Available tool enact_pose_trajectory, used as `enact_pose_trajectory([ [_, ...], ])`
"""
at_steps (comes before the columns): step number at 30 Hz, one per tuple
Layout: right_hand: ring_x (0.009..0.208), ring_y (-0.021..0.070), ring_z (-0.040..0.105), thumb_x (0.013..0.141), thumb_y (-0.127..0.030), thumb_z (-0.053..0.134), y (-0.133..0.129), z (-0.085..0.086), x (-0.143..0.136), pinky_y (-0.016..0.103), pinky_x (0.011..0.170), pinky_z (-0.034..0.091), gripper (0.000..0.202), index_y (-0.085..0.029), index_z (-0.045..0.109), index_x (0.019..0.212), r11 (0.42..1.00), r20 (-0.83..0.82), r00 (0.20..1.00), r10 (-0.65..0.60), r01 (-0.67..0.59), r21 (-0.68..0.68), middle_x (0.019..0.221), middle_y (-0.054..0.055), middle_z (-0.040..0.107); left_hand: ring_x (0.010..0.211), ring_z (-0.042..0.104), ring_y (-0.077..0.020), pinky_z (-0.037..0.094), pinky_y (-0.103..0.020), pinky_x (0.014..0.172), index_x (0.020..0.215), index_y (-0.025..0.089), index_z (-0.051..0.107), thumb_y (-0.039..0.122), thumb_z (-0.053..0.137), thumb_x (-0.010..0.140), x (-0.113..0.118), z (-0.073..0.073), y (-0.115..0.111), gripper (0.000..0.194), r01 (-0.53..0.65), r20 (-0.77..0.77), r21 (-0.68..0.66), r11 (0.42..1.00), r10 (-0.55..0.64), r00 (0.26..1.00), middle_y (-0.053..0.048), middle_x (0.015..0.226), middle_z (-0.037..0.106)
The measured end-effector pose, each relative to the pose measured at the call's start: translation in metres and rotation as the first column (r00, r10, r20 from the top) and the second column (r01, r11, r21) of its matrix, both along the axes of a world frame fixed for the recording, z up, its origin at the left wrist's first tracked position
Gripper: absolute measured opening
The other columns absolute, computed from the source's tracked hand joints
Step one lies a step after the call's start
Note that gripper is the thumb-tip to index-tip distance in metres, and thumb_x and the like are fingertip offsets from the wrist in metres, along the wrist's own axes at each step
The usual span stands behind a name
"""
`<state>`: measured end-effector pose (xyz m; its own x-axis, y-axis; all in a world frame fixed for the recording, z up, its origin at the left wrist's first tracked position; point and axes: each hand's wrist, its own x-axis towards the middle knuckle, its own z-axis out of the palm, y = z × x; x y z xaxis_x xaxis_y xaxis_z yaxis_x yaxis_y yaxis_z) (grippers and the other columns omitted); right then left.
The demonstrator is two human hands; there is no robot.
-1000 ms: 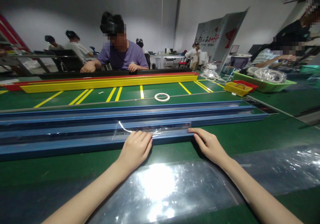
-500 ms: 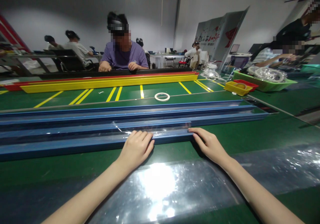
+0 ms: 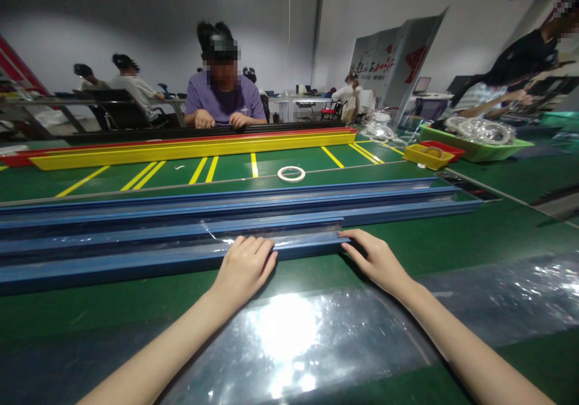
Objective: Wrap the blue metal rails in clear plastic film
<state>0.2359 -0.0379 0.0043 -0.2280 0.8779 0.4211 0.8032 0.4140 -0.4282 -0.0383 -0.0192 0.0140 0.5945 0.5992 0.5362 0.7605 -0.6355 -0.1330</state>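
Observation:
A long blue channel-shaped strip (image 3: 113, 269) lies across the table nearest me, its right end in front of my hands. My left hand (image 3: 244, 267) is closed over its front wall, fingers bent over the edge and thumb along the outside. At the strip's right end my right hand (image 3: 377, 259) pinches the corner between thumb and fingertips. Thin clear film (image 3: 217, 236) lies inside the channel, with a curled edge rising left of my left hand. More blue strips (image 3: 389, 210) lie parallel just behind. Under my forearms a wide clear plastic sheet (image 3: 353, 332) is spread on the table.
A roll of white tape (image 3: 291, 174) lies beyond the blue strips. Farther back are yellow (image 3: 194, 149), red and black strips, with a person in purple (image 3: 226, 94) handling the black one. Small bins (image 3: 427, 156) and a green basket (image 3: 479, 145) of clear coils stand right.
The view has shifted slightly. Both my hands keep the same hold on the blue strip. Across the table, the person's hands have moved closer together.

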Motion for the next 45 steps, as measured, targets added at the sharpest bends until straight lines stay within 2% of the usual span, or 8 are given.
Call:
enact_pose_trajectory([
  [45,0.084,0.0178,0.058,0.082,-0.033,0.042,0.0005,0.001,-0.001,0.031,0.075,0.046,0.02,-0.019,0.054,0.09,0.999,0.022,0.999,-0.04,0.04,0.014,0.089,0.007,0.063,0.064,0.053,-0.0166,0.034,-0.03,0.062,0.084,0.014,0.055,0.024,0.037,0.086,0.0007,-0.001,0.0017,0.021,0.01,0.01,-0.022,1.0,-0.01,1.0,-0.004,0.071,0.061],
])
